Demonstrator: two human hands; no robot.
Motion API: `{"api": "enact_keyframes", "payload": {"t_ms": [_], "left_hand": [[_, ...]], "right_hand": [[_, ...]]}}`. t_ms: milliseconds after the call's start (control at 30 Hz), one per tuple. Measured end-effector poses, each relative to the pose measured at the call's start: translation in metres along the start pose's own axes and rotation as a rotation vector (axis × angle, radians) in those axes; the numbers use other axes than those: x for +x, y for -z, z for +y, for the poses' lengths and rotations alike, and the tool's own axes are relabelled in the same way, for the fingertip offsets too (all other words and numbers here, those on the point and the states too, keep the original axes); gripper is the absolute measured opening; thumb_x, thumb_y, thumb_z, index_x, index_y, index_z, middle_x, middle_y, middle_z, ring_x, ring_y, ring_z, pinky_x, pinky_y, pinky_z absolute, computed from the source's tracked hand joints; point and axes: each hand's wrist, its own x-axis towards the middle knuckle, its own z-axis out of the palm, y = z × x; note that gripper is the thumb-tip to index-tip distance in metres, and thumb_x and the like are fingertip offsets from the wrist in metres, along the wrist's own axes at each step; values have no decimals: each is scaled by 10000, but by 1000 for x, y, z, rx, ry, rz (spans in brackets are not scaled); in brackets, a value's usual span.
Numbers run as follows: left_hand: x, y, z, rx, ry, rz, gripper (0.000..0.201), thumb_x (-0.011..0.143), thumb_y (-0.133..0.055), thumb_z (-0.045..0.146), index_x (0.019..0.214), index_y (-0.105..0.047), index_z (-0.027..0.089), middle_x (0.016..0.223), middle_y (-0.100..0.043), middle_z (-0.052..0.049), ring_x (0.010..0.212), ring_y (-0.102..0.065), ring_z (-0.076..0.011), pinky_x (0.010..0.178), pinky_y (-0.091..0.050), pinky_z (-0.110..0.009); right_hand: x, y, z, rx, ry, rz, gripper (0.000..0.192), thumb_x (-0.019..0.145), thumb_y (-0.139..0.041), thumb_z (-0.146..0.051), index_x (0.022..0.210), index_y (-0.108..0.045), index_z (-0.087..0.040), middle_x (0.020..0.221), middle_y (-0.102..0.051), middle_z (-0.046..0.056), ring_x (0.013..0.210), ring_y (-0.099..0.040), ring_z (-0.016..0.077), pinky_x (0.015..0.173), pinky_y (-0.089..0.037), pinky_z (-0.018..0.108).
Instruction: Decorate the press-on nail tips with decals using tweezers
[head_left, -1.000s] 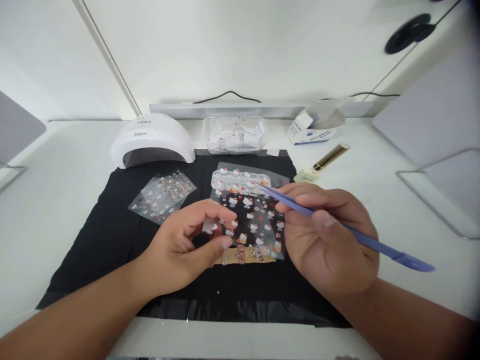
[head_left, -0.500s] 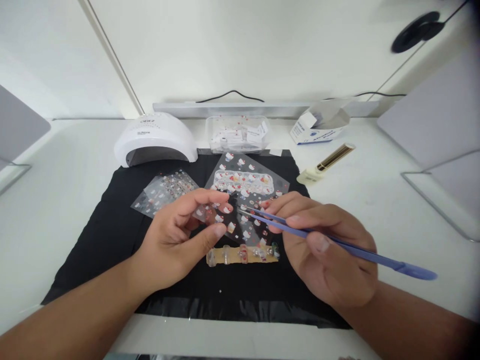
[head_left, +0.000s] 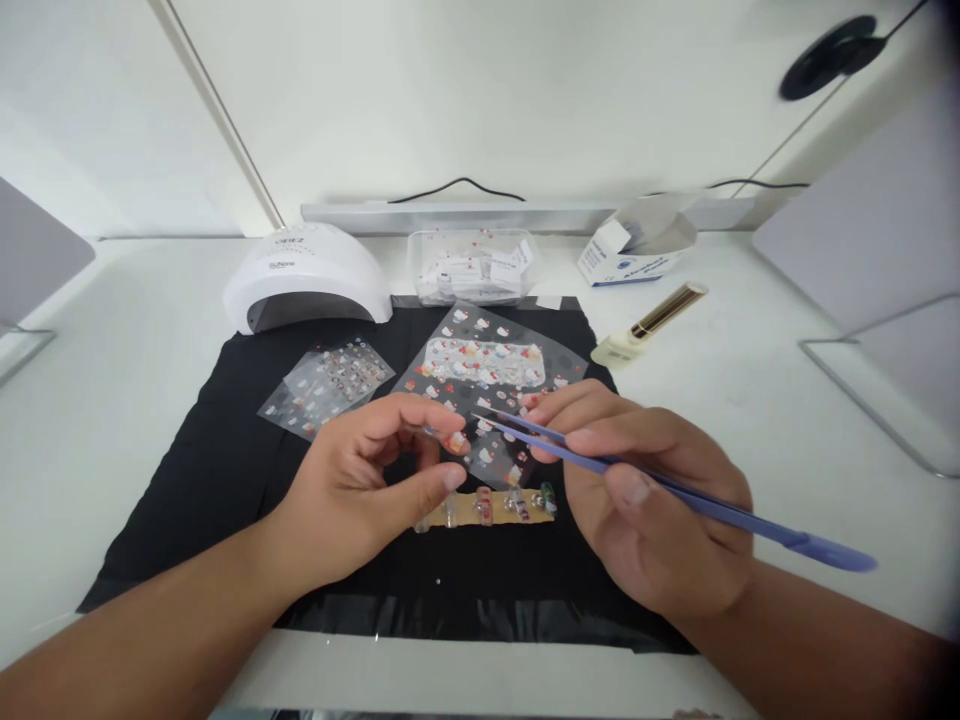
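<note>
Head view: your hands meet over the black mat [head_left: 225,480].
Your left hand [head_left: 360,495] pinches the sticker sheet [head_left: 487,375] at its near edge; your right hand [head_left: 660,500] grips blue tweezers [head_left: 645,480], tips slightly parted, pointing toward 10 o'clock at the sheet.

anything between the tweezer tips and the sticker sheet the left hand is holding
Nothing visible. The tweezers in the right hand point with open tips at the sticker sheet, held at its near edge by the left hand.
</note>
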Motion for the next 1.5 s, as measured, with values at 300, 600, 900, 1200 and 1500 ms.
{"api": "enact_keyframes", "payload": {"t_ms": [300,600,900,1200,1500], "left_hand": [[-1,1,-1,-18,5,15,263,824,-738,98,1006,-738,287,833,-708,35,705,-628,-77,661,-543,-149],[0,1,0,46,-41,21,259,810,-746,97,995,-728,277,809,-691,39,684,-603,-74,635,-516,-149],[1,0,-1,112,-107,28,239,837,-690,72,994,-720,250,835,-707,31,721,-638,-76,679,-539,-149],[3,5,-4,357,-242,-8,264,840,-689,91,1053,-701,246,857,-701,17,748,-648,-105,719,-544,-228],[2,7,0,577,-362,21,293,823,-717,67,1062,-722,235,811,-726,38,732,-667,-104,720,-547,-236]], "right_hand": [[-2,2,0,-29,11,-41,227,906,-581,-243,1051,-755,-249,816,-717,60,888,-650,268,901,-512,515],[0,5,-1,-95,78,-87,238,867,-580,-238,1004,-774,-257,747,-721,46,756,-663,260,837,-532,526],[2,9,-3,-110,94,-160,221,838,-579,-179,962,-759,-213,747,-718,52,769,-667,267,840,-524,539],[4,11,1,-97,136,-163,214,802,-587,-160,925,-760,-184,713,-704,60,769,-670,275,812,-526,518],[7,9,1,-98,157,-160,199,777,-598,-154,881,-765,-179,681,-693,43,738,-663,247,807,-538,480]]}}
